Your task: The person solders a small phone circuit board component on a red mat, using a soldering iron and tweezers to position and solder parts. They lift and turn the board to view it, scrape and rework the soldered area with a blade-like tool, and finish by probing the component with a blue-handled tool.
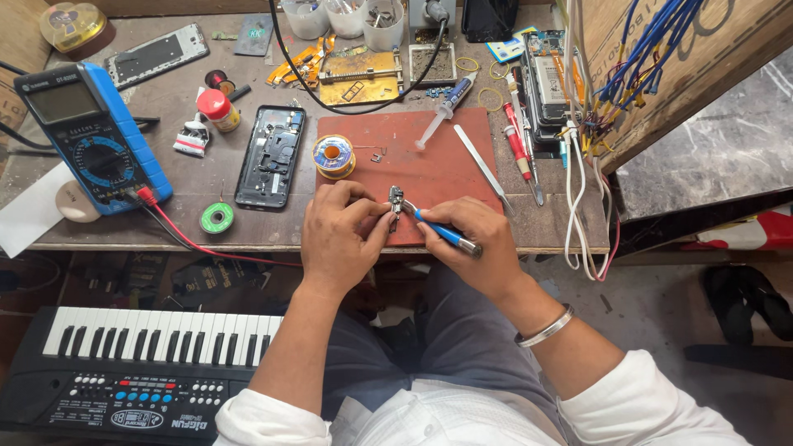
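Over the red mat [429, 165], left hand [339, 235] pinches a small metal part [396, 201]; right hand [475, 239] grips a blue-handled tool [442, 234].

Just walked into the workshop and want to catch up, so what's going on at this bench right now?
A person at a cluttered repair bench pinches a small metal part in the left hand over a reddish work mat. The right hand holds a blue-handled tool with its tip against that part. An opened phone, a solder spool, a syringe and a blue multimeter lie around.
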`<control>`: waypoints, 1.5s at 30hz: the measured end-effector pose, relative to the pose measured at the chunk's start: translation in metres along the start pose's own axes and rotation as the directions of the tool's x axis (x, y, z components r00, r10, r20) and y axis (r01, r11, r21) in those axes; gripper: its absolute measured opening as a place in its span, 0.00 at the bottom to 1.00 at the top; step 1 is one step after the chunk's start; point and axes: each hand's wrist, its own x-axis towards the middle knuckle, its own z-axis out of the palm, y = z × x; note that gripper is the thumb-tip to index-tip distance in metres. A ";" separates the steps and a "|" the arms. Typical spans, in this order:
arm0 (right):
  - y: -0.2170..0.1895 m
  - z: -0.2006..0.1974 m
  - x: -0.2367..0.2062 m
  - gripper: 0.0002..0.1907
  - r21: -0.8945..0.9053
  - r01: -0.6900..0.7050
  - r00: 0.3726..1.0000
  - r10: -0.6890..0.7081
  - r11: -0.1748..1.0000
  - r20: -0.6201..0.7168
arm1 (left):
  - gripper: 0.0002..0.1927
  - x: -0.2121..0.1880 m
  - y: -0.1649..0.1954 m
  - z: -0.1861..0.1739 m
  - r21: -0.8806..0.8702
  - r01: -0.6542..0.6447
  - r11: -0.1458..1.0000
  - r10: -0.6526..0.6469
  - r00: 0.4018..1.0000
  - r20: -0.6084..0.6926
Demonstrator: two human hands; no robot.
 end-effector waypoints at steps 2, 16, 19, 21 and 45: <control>0.001 -0.002 0.000 0.09 0.005 -0.006 1.000 0.006 1.000 0.013 | 0.05 0.000 0.001 0.001 0.003 -0.001 1.000 0.001 1.000 -0.005; 0.001 -0.003 0.000 0.09 -0.002 0.015 0.999 -0.015 1.000 0.032 | 0.06 0.001 0.002 0.000 0.002 0.011 1.000 -0.011 1.000 -0.006; 0.000 0.000 0.002 0.10 -0.019 0.045 0.999 -0.045 0.999 -0.010 | 0.06 0.001 0.002 0.000 0.000 0.018 1.000 -0.018 1.000 0.000; 0.001 -0.003 0.001 0.11 -0.009 0.064 0.998 -0.064 0.998 0.030 | 0.06 0.001 0.002 0.000 -0.006 0.005 1.000 -0.005 1.000 -0.011; 0.005 -0.002 -0.001 0.09 0.065 -0.051 0.999 0.051 0.997 0.002 | 0.05 0.000 0.002 0.001 -0.006 0.009 1.000 -0.009 1.000 -0.004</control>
